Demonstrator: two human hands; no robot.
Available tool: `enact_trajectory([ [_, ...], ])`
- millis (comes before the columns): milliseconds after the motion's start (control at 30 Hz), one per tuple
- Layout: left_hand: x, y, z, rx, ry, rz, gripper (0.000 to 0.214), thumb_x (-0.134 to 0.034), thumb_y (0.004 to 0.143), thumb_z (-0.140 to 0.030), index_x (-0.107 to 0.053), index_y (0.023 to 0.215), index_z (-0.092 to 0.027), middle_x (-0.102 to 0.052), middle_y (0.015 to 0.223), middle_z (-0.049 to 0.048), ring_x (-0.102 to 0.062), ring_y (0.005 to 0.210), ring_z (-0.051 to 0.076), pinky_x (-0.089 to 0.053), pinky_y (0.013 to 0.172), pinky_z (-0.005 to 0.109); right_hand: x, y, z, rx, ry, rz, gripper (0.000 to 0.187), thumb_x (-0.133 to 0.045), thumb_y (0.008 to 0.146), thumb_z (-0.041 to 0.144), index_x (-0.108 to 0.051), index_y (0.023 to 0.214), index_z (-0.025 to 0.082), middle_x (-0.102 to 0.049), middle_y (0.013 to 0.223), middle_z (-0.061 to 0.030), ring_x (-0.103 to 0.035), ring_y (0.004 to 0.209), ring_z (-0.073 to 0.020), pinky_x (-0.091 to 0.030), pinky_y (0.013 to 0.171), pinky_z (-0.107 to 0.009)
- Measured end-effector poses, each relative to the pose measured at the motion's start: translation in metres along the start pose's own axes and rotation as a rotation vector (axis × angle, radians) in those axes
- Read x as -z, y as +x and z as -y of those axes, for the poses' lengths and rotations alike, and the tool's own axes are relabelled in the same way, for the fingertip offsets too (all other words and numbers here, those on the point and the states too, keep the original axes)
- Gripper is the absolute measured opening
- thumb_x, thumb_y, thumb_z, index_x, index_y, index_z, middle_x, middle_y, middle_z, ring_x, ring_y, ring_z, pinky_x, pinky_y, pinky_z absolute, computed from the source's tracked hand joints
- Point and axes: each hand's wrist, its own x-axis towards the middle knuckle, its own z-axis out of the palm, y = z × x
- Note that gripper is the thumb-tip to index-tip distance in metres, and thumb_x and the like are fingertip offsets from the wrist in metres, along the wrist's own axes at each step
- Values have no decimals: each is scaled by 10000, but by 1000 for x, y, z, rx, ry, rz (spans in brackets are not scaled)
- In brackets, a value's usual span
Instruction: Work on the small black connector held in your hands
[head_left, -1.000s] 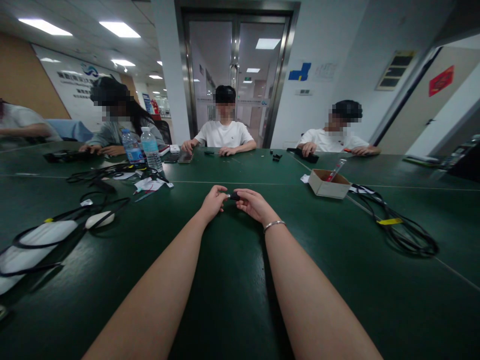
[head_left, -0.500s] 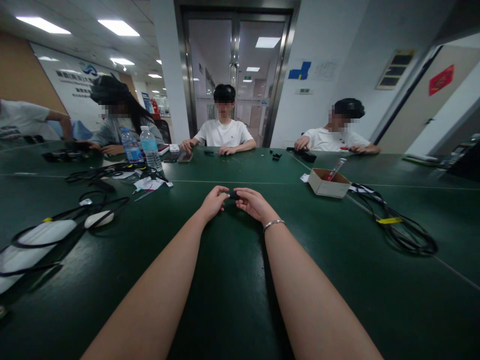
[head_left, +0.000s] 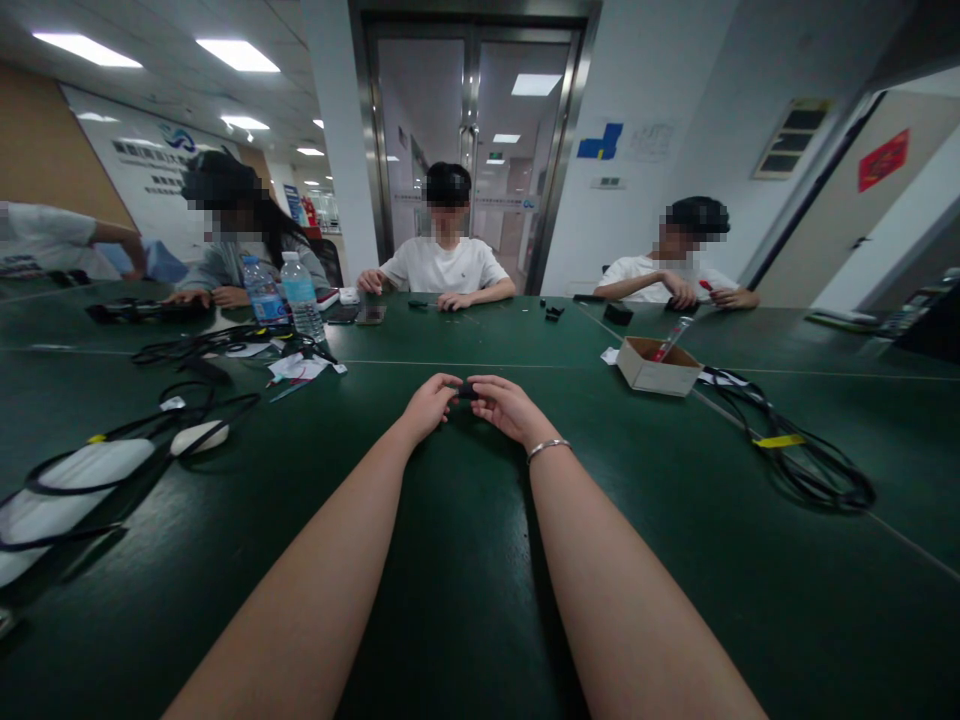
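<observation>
Both my hands meet over the green table (head_left: 465, 560), pinching a small black stick (head_left: 466, 391) that looks like a USB flash drive. My left hand (head_left: 433, 405) has its left end between thumb and fingertips. On the other end, the fingers of my right hand (head_left: 510, 408) are closed, with a bracelet (head_left: 549, 447) at that wrist. The stick lies roughly level between the fingertips, and much of it is hidden by them.
Right of my hands stands an open box (head_left: 658, 368) holding a clear-and-red tube, near a coiled black cable (head_left: 814, 470). To the left lie tangled cables (head_left: 191, 350), a white mouse (head_left: 199, 438) and two water bottles (head_left: 301, 300). Several people sit around the table.
A light, metallic-looking bit at the stick's left end no longer shows, and my fingertips sit slightly closer together. Across the table, the person at the right has brought one hand towards the other.
</observation>
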Motion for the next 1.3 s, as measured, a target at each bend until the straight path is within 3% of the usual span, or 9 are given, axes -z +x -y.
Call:
enact_trajectory([
  [133,1,0,0,-9,-9,14,245,-379,891,-278,-573,968,-149,-470,595,-26,-384,411,67,-340,380,163,0,0,0,-1,3,7,112,-651,755,44,-672,830,124,-644,681,-39,-598,553,-112,-538,543,-215],
  [267,1,1,1,-7,-15,2,200,-470,844,-227,-563,1009,-163,-502,664,-19,-430,463,62,-358,401,145,0,0,0,0,5,2,113,-657,754,43,-671,830,126,-644,685,-37,-598,557,-111,-537,546,-217],
  [433,1,0,1,-58,-8,42,213,-447,863,-256,-563,1019,-169,-490,645,-21,-417,454,67,-352,390,148,0,0,0,-3,-1,17,111,-670,753,54,-673,838,124,-645,696,-44,-594,557,-110,-535,551,-220],
  [733,2,2,5,-32,-28,3,206,-452,845,-230,-570,1003,-169,-491,675,-14,-430,479,67,-371,402,146,0,0,1,-6,-6,17,109,-666,761,55,-671,830,140,-630,673,-25,-587,555,-104,-540,548,-211],
  [867,2,3,5,-22,6,32,253,-405,879,-294,-576,998,-150,-487,635,-10,-409,449,76,-363,385,165,0,-1,1,-8,-9,23,114,-646,769,45,-673,831,136,-637,685,-30,-586,554,-102,-545,559,-214],
  [1033,3,2,5,-51,20,31,210,-502,812,-222,-592,996,-175,-530,729,-1,-453,515,70,-380,417,147,0,0,0,-12,-3,0,120,-666,755,40,-669,828,135,-641,695,-36,-584,545,-102,-539,549,-215],
  [1167,2,1,3,-34,-20,47,225,-456,857,-289,-593,978,-157,-511,659,-7,-414,460,66,-353,399,154,0,1,0,-10,-9,14,117,-651,762,46,-673,831,138,-651,709,-40,-595,562,-110,-542,556,-223],
  [1300,1,2,4,-41,14,23,208,-494,821,-220,-589,1001,-177,-519,695,-8,-451,508,72,-365,414,147,1,1,-1,-5,-6,13,116,-658,758,45,-675,828,136,-647,699,-41,-598,561,-111,-541,560,-224],
])
